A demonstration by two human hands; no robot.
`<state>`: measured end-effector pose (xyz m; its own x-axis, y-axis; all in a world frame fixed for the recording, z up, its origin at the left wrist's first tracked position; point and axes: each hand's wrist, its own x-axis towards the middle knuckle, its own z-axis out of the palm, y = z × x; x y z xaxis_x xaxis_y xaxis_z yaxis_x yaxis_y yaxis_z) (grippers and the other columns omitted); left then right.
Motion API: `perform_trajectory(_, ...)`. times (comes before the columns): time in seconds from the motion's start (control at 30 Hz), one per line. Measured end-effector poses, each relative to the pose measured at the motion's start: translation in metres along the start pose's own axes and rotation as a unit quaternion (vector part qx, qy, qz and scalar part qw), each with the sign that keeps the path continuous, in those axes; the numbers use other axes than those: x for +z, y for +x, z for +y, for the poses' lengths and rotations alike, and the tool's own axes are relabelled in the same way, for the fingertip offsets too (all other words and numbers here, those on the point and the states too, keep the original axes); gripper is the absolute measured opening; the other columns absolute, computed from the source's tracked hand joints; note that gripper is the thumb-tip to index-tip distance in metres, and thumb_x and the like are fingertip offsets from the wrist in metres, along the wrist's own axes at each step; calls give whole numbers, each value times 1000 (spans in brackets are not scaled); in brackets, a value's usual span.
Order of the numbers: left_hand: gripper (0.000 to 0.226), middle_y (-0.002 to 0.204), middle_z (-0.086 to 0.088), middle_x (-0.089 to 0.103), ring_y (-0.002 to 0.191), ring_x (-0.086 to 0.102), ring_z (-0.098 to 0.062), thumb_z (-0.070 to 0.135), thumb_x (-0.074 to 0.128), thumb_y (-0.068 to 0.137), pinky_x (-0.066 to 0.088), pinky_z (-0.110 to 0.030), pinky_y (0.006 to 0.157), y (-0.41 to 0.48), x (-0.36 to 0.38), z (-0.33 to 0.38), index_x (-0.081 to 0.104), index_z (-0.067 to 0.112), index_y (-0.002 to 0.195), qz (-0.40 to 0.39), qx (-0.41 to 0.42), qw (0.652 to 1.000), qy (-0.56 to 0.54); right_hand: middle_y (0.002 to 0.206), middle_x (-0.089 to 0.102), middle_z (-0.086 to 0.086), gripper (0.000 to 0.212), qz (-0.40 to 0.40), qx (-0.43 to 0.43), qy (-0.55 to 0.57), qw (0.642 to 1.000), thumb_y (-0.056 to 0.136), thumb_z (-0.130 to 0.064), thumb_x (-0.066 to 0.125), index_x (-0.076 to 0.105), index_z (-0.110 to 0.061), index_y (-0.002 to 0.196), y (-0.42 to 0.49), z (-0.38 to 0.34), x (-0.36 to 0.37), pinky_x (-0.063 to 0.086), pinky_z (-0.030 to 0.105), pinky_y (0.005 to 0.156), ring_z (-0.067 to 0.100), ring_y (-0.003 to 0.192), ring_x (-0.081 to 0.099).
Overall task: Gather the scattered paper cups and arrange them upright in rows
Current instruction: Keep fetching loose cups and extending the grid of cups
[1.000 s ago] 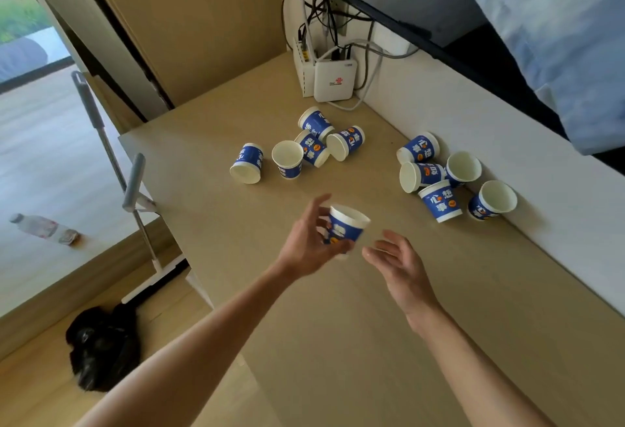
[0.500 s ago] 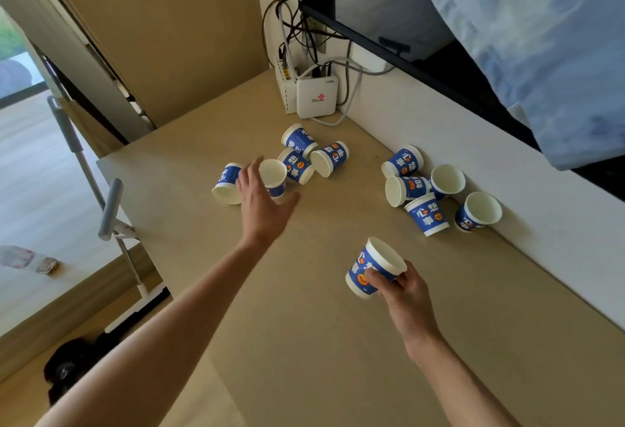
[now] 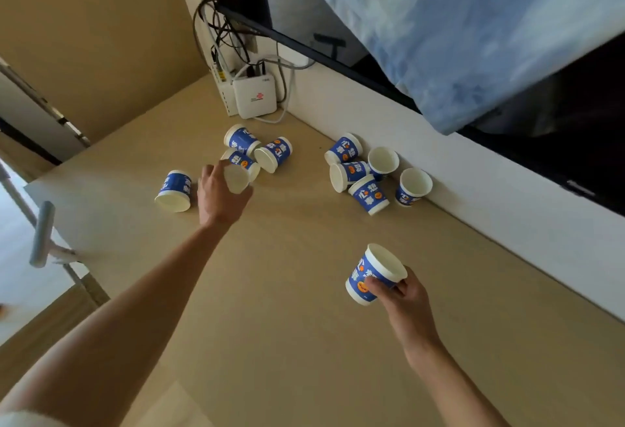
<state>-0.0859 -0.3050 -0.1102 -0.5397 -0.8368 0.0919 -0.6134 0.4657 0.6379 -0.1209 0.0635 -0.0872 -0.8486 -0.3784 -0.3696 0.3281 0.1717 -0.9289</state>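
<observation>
Blue and white paper cups lie scattered on a beige table (image 3: 270,291). My right hand (image 3: 402,298) holds one cup (image 3: 373,274), tilted, just above the table at the near right. My left hand (image 3: 220,193) reaches far left and closes its fingers around the rim of an upright cup (image 3: 236,179). Beside that hand lies a tipped cup (image 3: 174,191), and three more (image 3: 257,152) lie behind it. Another group of several cups (image 3: 367,172) sits against the white wall, some upright, some on their sides.
A white router box (image 3: 254,96) with tangled cables stands in the far corner. A black screen (image 3: 541,122), partly draped with a pale blue cloth (image 3: 456,20), hangs above the white wall. The table's left edge drops to the floor beside a grey mop handle (image 3: 42,233).
The cup passed from my left hand to my right, which drew back to the near right. My left hand reached out and closed on the upright cup at the far left.
</observation>
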Motion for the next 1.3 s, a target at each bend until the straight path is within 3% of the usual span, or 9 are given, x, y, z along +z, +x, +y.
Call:
perform_trajectory(0.1, 71, 116, 4, 60, 103, 55, -17, 43, 82, 63, 47, -34, 87, -66, 9, 47, 50, 37, 125, -34, 40, 994, -91, 102, 77, -8, 51, 33, 0, 19, 999, 63, -36, 82, 68, -24, 111, -20, 2, -29, 52, 11, 69, 7, 93, 73)
perform_trajectory(0.23, 79, 98, 30, 61, 82, 57, 12, 51, 87, 53, 40, -5, 62, -173, 31, 113, 44, 43, 119, -132, 68, 973, -175, 105, 76, -7, 50, 99, 3, 54, 994, 66, -31, 83, 67, -24, 113, -59, 14, -83, 53, 14, 70, 9, 96, 73)
perform_trajectory(0.3, 74, 99, 37, 59, 82, 58, 18, 52, 88, 51, 40, 0, 55, -233, 48, 150, 46, 44, 112, -192, 107, 957, -191, 106, 76, -8, 57, 155, 4, 73, 985, 61, -38, 82, 66, -24, 114, -87, 22, -124, 54, 15, 71, 9, 97, 73)
perform_trajectory(0.57, 71, 106, 20, 62, 90, 65, -5, 31, 90, 59, 56, -21, 69, -420, 107, 243, 52, 39, 117, -383, 192, 870, -245, 103, 76, -1, 61, 309, 18, 108, 945, 57, -39, 84, 65, -21, 111, -177, 65, -262, 55, 20, 72, 12, 94, 73)
perform_trajectory(0.7, 75, 109, 15, 62, 97, 63, -9, 34, 88, 57, 58, -27, 74, -493, 137, 278, 49, 37, 121, -431, 189, 846, -252, 105, 74, 1, 45, 367, 27, 101, 924, 71, -11, 87, 64, -20, 108, -214, 91, -330, 55, 21, 72, 15, 94, 72)
perform_trajectory(0.83, 74, 112, 10, 61, 102, 61, -15, 28, 90, 57, 56, -33, 80, -545, 169, 309, 51, 32, 121, -460, 179, 838, -234, 104, 74, -1, 41, 404, 24, 103, 909, 77, 0, 82, 64, -21, 107, -239, 112, -385, 53, 14, 67, 7, 90, 72)
perform_trajectory(0.97, 72, 115, 10, 59, 100, 59, -6, 18, 90, 57, 46, -9, 78, -579, 200, 339, 54, 29, 120, -456, 214, 833, -230, 106, 74, 1, 49, 417, 15, 117, 901, 70, -11, 85, 63, -18, 113, -254, 126, -430, 54, 15, 69, 6, 92, 72)
perform_trajectory(1.13, 77, 122, 6, 59, 112, 56, -17, 11, 87, 61, 51, -40, 94, -602, 230, 367, 51, 21, 129, -440, 219, 843, -220, 106, 75, -3, 53, 416, 8, 128, 900, 66, -22, 83, 64, -20, 115, -263, 143, -464, 54, 15, 71, 10, 95, 72)
perform_trajectory(1.3, 84, 122, 3, 59, 110, 58, -26, 9, 85, 63, 49, -48, 95, -617, 255, 376, 42, 22, 134, -422, 192, 864, -199, 106, 74, -3, 60, 395, 5, 115, 911, 61, -33, 85, 61, -21, 114, -263, 159, -488, 57, 23, 78, 16, 100, 72)
